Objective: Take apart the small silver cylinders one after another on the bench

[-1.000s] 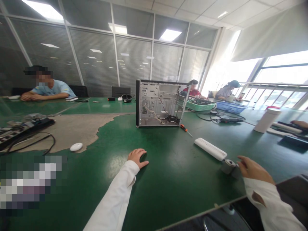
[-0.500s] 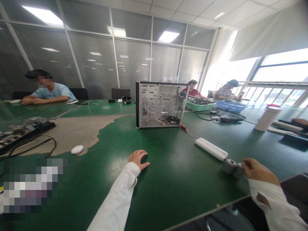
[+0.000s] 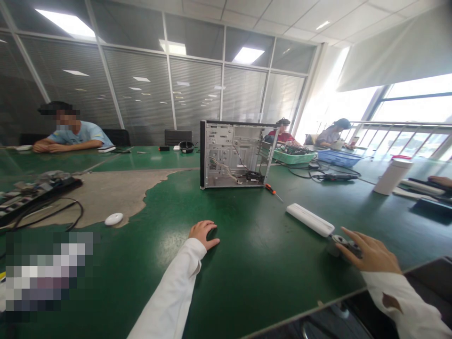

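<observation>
My left hand [image 3: 204, 235] rests on the green tabletop [image 3: 247, 263], holding nothing, its thumb apart from its curved fingers. To the right, my right hand [image 3: 377, 253] is spread open over two small grey cylinders [image 3: 332, 247], partly hiding them; whether it touches them I cannot tell. A long white plastic device [image 3: 310, 219] lies just beyond the cylinders. Farther back stands an open computer case [image 3: 243, 153], its metal inside and cables showing. An orange-handled screwdriver [image 3: 271, 189] lies by the case's lower right corner.
A white bottle [image 3: 393, 176] stands at right. Behind are a green basket [image 3: 294, 157] of cables and a blue basket [image 3: 339, 159]. A white round object [image 3: 113, 219] and a power strip-like black item [image 3: 67, 188] with parts lie left. Other people sit around the table.
My right hand has opened from a pinch beside the cylinders and moved slightly left, with its fingers now spread over them. My left hand has stayed put.
</observation>
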{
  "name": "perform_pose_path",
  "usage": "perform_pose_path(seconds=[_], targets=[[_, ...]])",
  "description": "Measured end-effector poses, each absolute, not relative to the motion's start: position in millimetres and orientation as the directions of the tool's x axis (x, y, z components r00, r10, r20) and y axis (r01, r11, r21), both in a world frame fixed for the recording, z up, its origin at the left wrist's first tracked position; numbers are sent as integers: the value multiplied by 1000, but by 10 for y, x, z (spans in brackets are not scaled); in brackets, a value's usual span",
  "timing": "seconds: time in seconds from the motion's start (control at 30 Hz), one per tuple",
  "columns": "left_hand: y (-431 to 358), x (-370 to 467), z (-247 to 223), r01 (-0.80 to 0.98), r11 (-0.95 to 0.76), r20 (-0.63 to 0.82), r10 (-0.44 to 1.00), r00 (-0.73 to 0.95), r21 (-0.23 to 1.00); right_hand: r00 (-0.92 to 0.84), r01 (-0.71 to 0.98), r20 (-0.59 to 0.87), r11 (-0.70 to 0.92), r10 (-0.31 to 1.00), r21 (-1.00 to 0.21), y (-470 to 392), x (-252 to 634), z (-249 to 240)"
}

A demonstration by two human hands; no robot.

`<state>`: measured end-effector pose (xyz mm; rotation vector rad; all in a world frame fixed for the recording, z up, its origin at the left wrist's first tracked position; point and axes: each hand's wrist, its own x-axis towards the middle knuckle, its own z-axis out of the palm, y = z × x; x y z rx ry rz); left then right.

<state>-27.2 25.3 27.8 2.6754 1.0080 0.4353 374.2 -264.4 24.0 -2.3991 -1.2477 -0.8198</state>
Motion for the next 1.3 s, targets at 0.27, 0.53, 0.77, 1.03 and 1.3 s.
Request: perform_pose_path(seconds=[0.27,0.53,0.77,1.03,1.3], targets=[[266,-272,254,588,-733,206,669,714,343,370,920,309,-391,876,6,-2387,4046,339],[249,-269,275,579,-724,203,673,711,374,-2,1000,302,-7,953,28,-1669,2976,566],[294,-282,234,569,-676,212,711,670,468,-214,948,344,279,914,-151,-618,1556,720],[316,-276,209,583,-612,217,766,605,534,-174,780,371,358,912,-513,-192,1374,187],[329,-224,209,608,-600,215,781,587,519,-153,784,404,359,902,-506,-188,1466,30]])
